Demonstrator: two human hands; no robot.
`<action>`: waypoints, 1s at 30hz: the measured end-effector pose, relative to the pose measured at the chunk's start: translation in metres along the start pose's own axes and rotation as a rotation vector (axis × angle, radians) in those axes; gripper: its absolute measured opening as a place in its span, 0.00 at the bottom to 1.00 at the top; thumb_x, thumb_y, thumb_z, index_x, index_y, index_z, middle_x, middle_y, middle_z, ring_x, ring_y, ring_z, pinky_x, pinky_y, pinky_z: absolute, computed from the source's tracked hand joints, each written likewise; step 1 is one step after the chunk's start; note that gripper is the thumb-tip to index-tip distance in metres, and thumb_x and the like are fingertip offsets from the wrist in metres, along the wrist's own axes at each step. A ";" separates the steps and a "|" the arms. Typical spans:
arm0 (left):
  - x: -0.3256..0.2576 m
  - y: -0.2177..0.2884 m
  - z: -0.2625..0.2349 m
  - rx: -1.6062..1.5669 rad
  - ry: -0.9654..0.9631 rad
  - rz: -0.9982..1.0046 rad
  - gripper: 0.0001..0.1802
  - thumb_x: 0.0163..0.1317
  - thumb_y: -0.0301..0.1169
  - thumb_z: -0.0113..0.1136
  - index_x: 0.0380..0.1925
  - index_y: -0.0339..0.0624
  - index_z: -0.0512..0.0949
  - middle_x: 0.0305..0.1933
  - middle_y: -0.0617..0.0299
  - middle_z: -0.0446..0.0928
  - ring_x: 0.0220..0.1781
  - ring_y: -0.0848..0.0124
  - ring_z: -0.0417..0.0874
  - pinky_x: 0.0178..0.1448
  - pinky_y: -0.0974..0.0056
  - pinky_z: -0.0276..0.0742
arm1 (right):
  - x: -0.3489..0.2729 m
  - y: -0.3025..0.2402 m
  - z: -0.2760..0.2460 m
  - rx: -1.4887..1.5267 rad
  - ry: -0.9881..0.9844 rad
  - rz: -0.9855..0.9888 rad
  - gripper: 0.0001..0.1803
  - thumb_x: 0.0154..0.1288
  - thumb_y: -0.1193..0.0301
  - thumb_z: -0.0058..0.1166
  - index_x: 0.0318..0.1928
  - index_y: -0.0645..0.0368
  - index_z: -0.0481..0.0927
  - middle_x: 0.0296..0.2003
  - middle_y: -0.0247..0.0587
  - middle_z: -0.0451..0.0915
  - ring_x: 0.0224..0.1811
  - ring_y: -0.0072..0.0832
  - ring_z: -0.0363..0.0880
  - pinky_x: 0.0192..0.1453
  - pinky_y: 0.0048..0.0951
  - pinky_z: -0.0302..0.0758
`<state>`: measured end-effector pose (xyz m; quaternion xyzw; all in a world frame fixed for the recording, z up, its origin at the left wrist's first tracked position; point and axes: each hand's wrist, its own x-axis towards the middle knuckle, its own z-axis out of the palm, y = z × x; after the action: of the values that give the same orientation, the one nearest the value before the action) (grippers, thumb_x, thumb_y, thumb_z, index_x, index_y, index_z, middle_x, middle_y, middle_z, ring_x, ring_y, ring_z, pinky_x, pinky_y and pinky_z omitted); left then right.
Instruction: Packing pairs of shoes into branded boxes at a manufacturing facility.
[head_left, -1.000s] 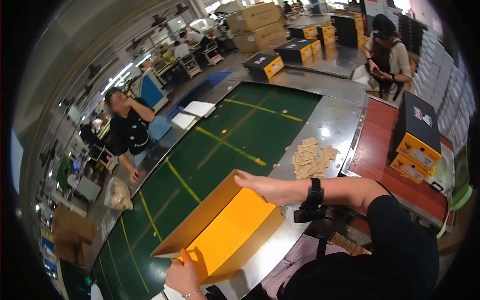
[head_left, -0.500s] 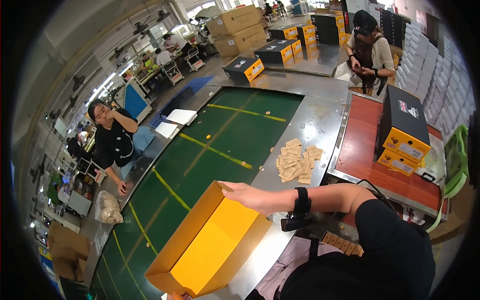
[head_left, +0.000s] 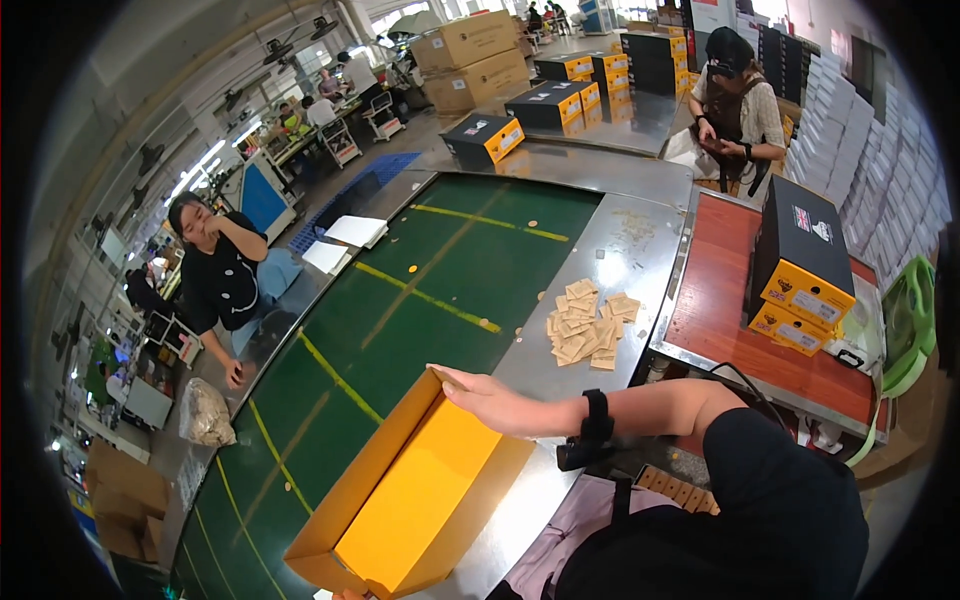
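A long open cardboard box [head_left: 420, 500], yellow across its inner bottom with brown walls, lies tilted over the near edge of the belt. Its far end is gripped by my right hand [head_left: 490, 402], thumb and fingers closed around the rim. A small brown piece shows by the thumb; whether it is a packet or the box's edge I cannot tell. Only a sliver of my left hand [head_left: 350, 594] shows at the lower edge, against the box's near corner, most of its fingers hidden. Right of the belt sits a pile of small brown paper packets [head_left: 585, 325] on the metal table.
A green conveyor belt [head_left: 400, 300] with yellow lines runs ahead. Black-and-yellow boxes [head_left: 800, 265] stand on a red-brown table [head_left: 700, 290] at right. One person [head_left: 225, 260] sits across the belt beside a plastic bag [head_left: 207, 415]; another person [head_left: 735, 110] works at upper right.
The view has shifted slightly. Both hands stay at the box, and its position on the belt edge is nearly the same.
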<state>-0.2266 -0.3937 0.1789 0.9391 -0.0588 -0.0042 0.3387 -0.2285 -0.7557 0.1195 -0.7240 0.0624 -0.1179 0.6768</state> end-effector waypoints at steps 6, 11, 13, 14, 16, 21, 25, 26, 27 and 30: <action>-0.006 0.003 0.001 -0.027 0.087 0.035 0.15 0.69 0.33 0.47 0.32 0.30 0.75 0.28 0.48 0.77 0.31 0.56 0.75 0.37 0.56 0.70 | -0.003 0.005 0.001 0.106 -0.001 -0.090 0.30 0.80 0.59 0.31 0.76 0.58 0.52 0.74 0.48 0.58 0.78 0.36 0.51 0.78 0.33 0.48; -0.006 -0.003 0.003 0.040 0.090 0.076 0.15 0.69 0.33 0.48 0.28 0.32 0.73 0.26 0.46 0.74 0.28 0.52 0.74 0.35 0.53 0.69 | -0.003 0.007 0.004 0.120 0.017 -0.084 0.30 0.81 0.60 0.32 0.76 0.57 0.52 0.75 0.43 0.56 0.79 0.34 0.48 0.79 0.32 0.46; -0.010 0.012 0.014 0.214 0.182 0.118 0.17 0.70 0.35 0.49 0.27 0.32 0.73 0.25 0.43 0.75 0.28 0.49 0.74 0.34 0.51 0.69 | -0.004 0.005 0.006 0.141 0.012 -0.080 0.29 0.81 0.60 0.32 0.76 0.56 0.52 0.76 0.40 0.54 0.80 0.31 0.46 0.80 0.32 0.43; -0.012 0.017 0.018 0.388 0.274 0.161 0.18 0.70 0.36 0.50 0.25 0.33 0.74 0.25 0.40 0.75 0.27 0.46 0.75 0.33 0.49 0.70 | -0.004 0.004 0.007 0.139 0.018 -0.074 0.29 0.81 0.59 0.32 0.77 0.56 0.52 0.76 0.40 0.54 0.80 0.31 0.46 0.80 0.33 0.43; -0.012 0.013 0.026 0.466 0.300 0.153 0.21 0.70 0.39 0.50 0.24 0.33 0.74 0.25 0.38 0.76 0.27 0.43 0.76 0.32 0.48 0.70 | -0.005 0.005 0.007 0.139 0.028 -0.068 0.29 0.81 0.59 0.32 0.77 0.55 0.51 0.76 0.40 0.54 0.80 0.31 0.46 0.80 0.33 0.43; -0.010 -0.020 0.040 0.566 0.328 0.109 0.26 0.72 0.44 0.47 0.23 0.32 0.75 0.25 0.35 0.77 0.28 0.39 0.78 0.32 0.44 0.71 | -0.004 0.012 0.007 0.079 0.051 -0.126 0.30 0.80 0.59 0.32 0.77 0.51 0.51 0.74 0.46 0.59 0.78 0.38 0.54 0.77 0.33 0.51; -0.011 -0.041 0.049 0.418 0.291 0.032 0.26 0.73 0.43 0.47 0.31 0.28 0.78 0.29 0.35 0.79 0.31 0.38 0.79 0.37 0.44 0.73 | -0.004 0.013 0.006 0.036 0.024 -0.119 0.30 0.80 0.59 0.32 0.77 0.52 0.51 0.75 0.46 0.58 0.78 0.39 0.54 0.78 0.34 0.50; -0.013 -0.037 0.045 0.460 0.229 -0.057 0.25 0.73 0.42 0.47 0.36 0.26 0.79 0.33 0.34 0.80 0.35 0.40 0.80 0.41 0.45 0.74 | -0.005 0.012 0.005 0.033 0.014 -0.138 0.31 0.79 0.58 0.34 0.77 0.52 0.51 0.75 0.47 0.57 0.78 0.40 0.54 0.78 0.35 0.50; -0.015 -0.030 0.039 0.461 0.227 -0.056 0.25 0.73 0.42 0.47 0.36 0.26 0.79 0.33 0.34 0.80 0.35 0.40 0.80 0.41 0.45 0.74 | -0.006 0.011 0.002 0.028 0.002 -0.157 0.32 0.79 0.56 0.36 0.77 0.53 0.50 0.75 0.48 0.57 0.77 0.41 0.54 0.78 0.36 0.50; -0.011 0.005 0.024 0.171 0.086 -0.117 0.23 0.74 0.40 0.47 0.49 0.27 0.79 0.48 0.37 0.81 0.51 0.47 0.82 0.57 0.52 0.73 | -0.004 0.007 -0.004 0.041 -0.043 -0.183 0.36 0.77 0.52 0.40 0.77 0.55 0.50 0.75 0.50 0.55 0.77 0.42 0.54 0.78 0.38 0.51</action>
<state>-0.2394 -0.4113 0.1636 0.9657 0.0104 0.0213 0.2586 -0.2331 -0.7593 0.1127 -0.7149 -0.0209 -0.1651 0.6791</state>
